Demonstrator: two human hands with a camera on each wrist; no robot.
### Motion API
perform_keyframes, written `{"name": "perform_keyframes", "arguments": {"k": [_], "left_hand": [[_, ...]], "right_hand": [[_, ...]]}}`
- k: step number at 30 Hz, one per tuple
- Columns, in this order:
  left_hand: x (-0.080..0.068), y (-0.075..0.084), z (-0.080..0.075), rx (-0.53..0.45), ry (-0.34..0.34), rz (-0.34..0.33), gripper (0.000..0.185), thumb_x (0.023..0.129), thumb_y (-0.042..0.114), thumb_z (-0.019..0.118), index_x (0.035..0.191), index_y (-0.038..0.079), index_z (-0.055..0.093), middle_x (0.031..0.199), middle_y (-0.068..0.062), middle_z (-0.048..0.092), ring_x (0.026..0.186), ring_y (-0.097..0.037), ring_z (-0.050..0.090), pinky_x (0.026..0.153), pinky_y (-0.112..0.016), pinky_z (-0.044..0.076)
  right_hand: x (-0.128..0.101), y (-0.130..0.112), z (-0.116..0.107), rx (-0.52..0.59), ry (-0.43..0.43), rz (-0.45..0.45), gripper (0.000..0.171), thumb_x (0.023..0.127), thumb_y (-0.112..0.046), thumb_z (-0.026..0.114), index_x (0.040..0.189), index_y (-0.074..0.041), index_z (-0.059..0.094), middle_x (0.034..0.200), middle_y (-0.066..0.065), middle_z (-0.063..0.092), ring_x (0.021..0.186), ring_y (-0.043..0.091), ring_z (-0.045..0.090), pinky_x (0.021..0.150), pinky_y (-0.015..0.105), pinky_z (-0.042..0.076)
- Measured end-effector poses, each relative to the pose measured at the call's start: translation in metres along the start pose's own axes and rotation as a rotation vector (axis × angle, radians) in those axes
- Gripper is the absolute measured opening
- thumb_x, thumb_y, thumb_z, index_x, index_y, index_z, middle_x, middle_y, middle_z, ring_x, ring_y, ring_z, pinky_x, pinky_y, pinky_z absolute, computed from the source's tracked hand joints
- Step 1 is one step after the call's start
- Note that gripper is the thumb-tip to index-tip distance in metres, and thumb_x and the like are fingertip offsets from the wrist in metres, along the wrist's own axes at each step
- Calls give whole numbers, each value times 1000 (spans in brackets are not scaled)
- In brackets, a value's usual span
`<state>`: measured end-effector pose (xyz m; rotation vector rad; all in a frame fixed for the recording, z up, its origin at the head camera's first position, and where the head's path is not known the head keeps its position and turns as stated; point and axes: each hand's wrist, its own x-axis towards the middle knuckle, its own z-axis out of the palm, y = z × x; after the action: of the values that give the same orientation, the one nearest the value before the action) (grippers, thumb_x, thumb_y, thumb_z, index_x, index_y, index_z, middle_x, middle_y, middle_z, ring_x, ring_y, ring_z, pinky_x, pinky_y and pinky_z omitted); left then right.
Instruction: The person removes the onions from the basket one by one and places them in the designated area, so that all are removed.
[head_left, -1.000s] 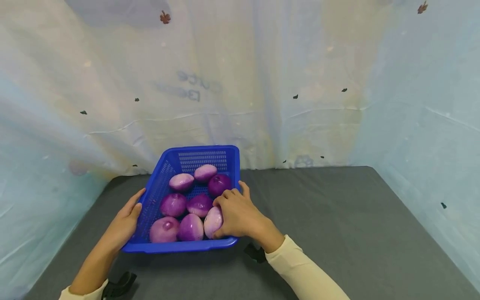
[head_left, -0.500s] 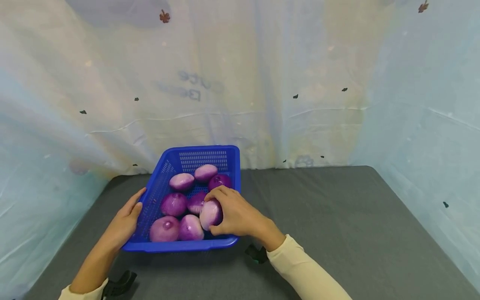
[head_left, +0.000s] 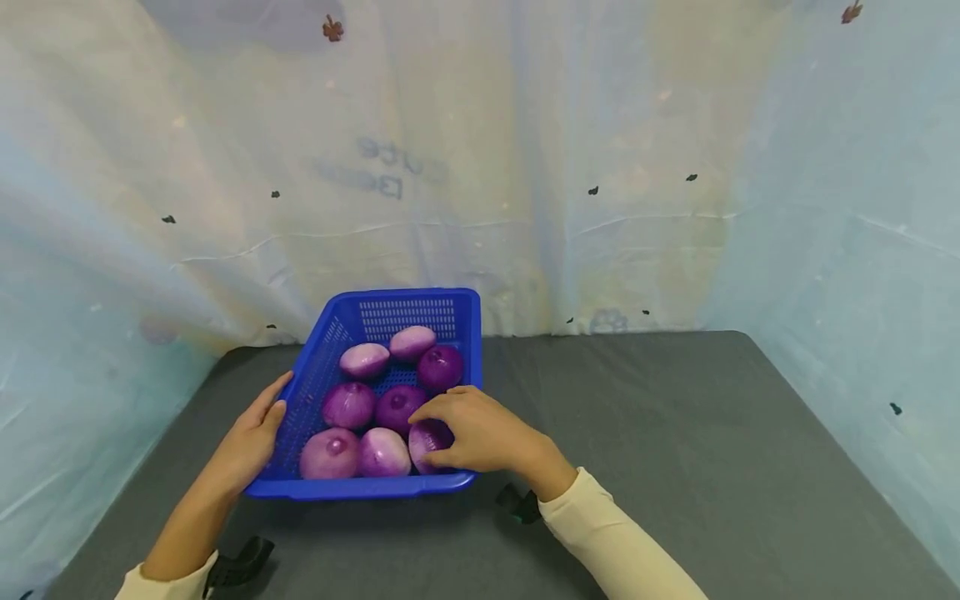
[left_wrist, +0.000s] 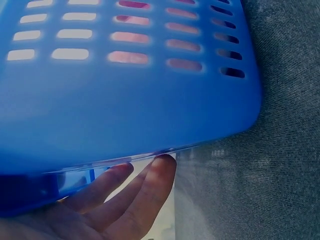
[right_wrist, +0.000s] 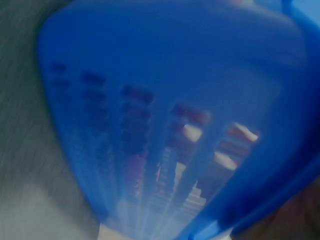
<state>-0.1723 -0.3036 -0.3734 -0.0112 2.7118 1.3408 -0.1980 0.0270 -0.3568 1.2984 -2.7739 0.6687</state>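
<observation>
A blue slotted plastic basket [head_left: 390, 318] stands on the dark grey table [head_left: 675, 433] and holds several peeled purple onions. My right hand [head_left: 468, 433] reaches over the basket's near right corner and curls round an onion [head_left: 427, 437] that sits low in that corner. My left hand [head_left: 251, 442] lies flat against the basket's left outer wall with straight fingers [left_wrist: 150, 185]. The left wrist view shows that wall [left_wrist: 125, 100] close up. Only the basket's blurred blue corner [right_wrist: 175, 100] fills the right wrist view.
Other onions lie in rows: two pale ones [head_left: 363, 360] at the back, darker ones [head_left: 348, 405] in the middle, two [head_left: 328, 454] at the front. A pale wrinkled curtain [head_left: 525, 167] closes off the back and sides. Open grey table stretches right of the basket.
My right hand lifted the front right onion, turned it, and has lowered it back into the basket's near right corner. The left hand and basket stayed in place.
</observation>
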Motion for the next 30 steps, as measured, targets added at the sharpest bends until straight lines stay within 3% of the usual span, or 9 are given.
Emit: {"name": "perform_keyframes", "arguments": {"k": [4,9,12,17,21,26,30], "left_hand": [[-1,0,0,9,6,-3,56,109,38,14,161,22,0,159,-34,20,138,-57,34,104,-72,32],[-1,-2,-1,-2,13,10,57,109,40,17,161,24,2,160,-33,18,139,-56,32,105,-72,30],[0,-1,0,-20,8,23,56,109,39,17,161,24,2,160,-33,19,139,-56,33,105,-71,30],[0,0,1,-6,1,17,57,109,40,15,161,22,1,159,-35,19,138,-58,32,103,-73,31],[2,1,1,4,-3,14,57,109,41,15,161,23,0,159,-35,19,138,-59,32,103,-74,32],[0,-1,0,2,-1,9,57,109,40,15,161,24,1,158,-35,21,137,-57,35,103,-72,34],[0,-3,0,1,-1,2,57,109,41,15,161,24,1,158,-35,22,137,-57,36,103,-71,34]], "right_hand": [[5,-9,3,-116,-114,71,56,81,-40,81,132,-24,64,127,-9,70,121,5,62,115,39,34],[14,-15,-1,-224,-260,128,66,78,-30,83,139,-31,58,120,-11,72,111,4,64,106,35,37],[15,-14,-4,-232,-280,128,69,75,-31,85,139,-32,58,122,-10,70,115,6,61,104,34,37],[7,-8,-3,-81,-166,131,75,72,-41,87,140,-32,55,132,-1,58,123,16,53,106,35,42],[0,0,-2,104,-63,125,82,74,-35,84,147,-29,47,140,3,48,126,23,48,103,40,46],[-5,8,-13,304,40,86,84,74,-27,83,148,-24,44,145,1,42,126,18,50,99,36,49],[-12,14,-30,399,136,79,80,74,-25,85,145,-26,47,143,0,42,121,15,53,93,32,53]]}}
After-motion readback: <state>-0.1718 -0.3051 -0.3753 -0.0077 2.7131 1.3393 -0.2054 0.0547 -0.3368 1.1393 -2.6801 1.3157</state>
